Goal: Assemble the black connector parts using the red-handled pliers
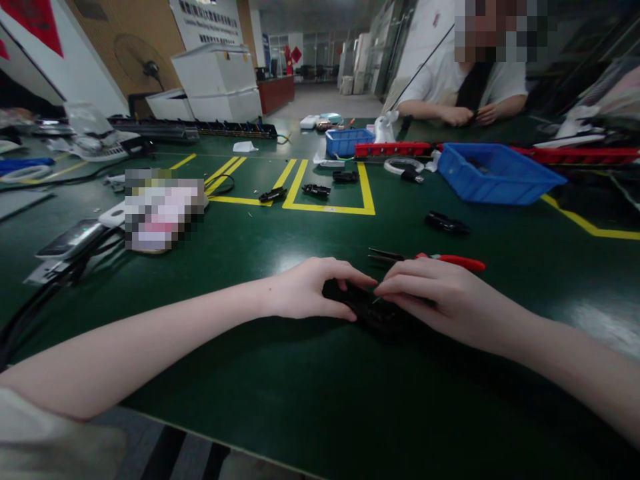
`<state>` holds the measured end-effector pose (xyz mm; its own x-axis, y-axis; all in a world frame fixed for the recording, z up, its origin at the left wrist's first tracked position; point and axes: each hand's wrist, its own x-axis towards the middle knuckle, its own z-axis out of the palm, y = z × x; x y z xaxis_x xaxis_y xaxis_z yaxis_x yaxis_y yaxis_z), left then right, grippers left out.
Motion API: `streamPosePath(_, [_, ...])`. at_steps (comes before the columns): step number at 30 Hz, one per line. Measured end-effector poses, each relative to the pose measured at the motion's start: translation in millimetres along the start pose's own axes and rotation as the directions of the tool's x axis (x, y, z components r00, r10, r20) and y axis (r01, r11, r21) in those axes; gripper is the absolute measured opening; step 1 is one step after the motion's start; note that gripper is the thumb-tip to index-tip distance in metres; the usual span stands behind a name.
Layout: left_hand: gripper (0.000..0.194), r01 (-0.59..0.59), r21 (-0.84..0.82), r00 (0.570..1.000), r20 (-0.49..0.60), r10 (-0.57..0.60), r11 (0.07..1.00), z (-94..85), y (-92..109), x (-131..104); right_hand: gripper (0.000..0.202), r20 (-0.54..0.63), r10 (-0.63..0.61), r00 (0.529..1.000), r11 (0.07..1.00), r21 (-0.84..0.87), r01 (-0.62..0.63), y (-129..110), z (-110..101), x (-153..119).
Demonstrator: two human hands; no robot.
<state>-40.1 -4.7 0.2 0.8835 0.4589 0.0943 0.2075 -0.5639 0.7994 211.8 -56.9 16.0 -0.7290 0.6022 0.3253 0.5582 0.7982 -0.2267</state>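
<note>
A black part (377,317) lies on the green table (240,373) in front of me. My left hand (320,290) holds its left end, with the thumb at the near side and the fingers over the far side. At its upper right, the fingertips of my right hand (430,290) are pinched together around a small thin piece whose tip shows as a faint light line. Just beyond my right hand lie red-handled pliers (460,261), their jaws pointing left. Dark shadow hides the detail of the black part.
Farther off are several small black parts (317,191), one (447,223) outside the yellow tape (367,190). Blue bins (500,180) and red strips (400,149) stand beyond. Left are a phone (165,217) and black cables (75,273). A person (465,100) sits across the table.
</note>
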Motion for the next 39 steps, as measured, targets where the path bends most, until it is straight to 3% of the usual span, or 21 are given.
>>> streamPosePath(6, [0.050,-0.030,-0.015,0.999,-0.014,0.030,0.999,1.7,-4.2,-1.1,0.021,0.004,-0.029,1.000,1.000,0.006,0.029,-2.4,3.4,2.0])
streamPosePath(10, [0.038,-0.022,0.048,0.990,-0.138,0.028,0.999,4.1,-4.3,-4.0,0.020,0.007,-0.044,0.999,0.998,-0.051,0.045,-5.2,3.6,0.5])
streamPosePath(13, [0.028,-0.089,0.215,0.956,-0.257,0.144,0.973,9.0,6.5,-9.7,0.020,-0.004,-0.060,0.998,0.991,-0.123,0.059,-10.8,2.1,0.3])
streamPosePath(16, [0.017,-0.169,0.484,0.922,-0.230,0.311,0.859,19.7,22.4,-15.8,0.021,0.022,-0.064,0.998,0.984,-0.163,0.067,-16.3,1.0,1.1])
streamPosePath(20, [0.052,-0.123,0.619,0.950,-0.154,0.273,0.776,35.6,31.4,-15.3,0.021,0.066,-0.066,0.996,0.983,-0.169,0.076,-19.8,0.9,1.5])
streamPosePath(24, [0.033,-0.068,0.485,0.980,-0.134,0.151,0.872,37.1,22.2,-10.0,0.019,0.107,-0.071,0.992,0.976,-0.197,0.091,-21.1,-1.6,1.5])
streamPosePath(28, [0.021,-0.099,0.275,0.984,-0.118,0.136,0.956,29.0,13.5,-10.2,0.025,0.151,-0.079,0.985,0.967,-0.229,0.112,-23.3,-6.0,2.6])
streamPosePath(31, [0.021,-0.124,0.217,0.982,-0.112,0.151,0.968,24.8,11.8,-10.7,0.027,0.168,-0.091,0.982,0.960,-0.247,0.131,-24.8,-7.8,3.0])
streamPosePath(39, [0.032,-0.057,0.090,0.987,-0.142,0.070,0.994,23.5,11.0,-8.0,0.023,0.197,-0.057,0.979,0.977,-0.191,0.095,-21.6,-10.6,0.5])
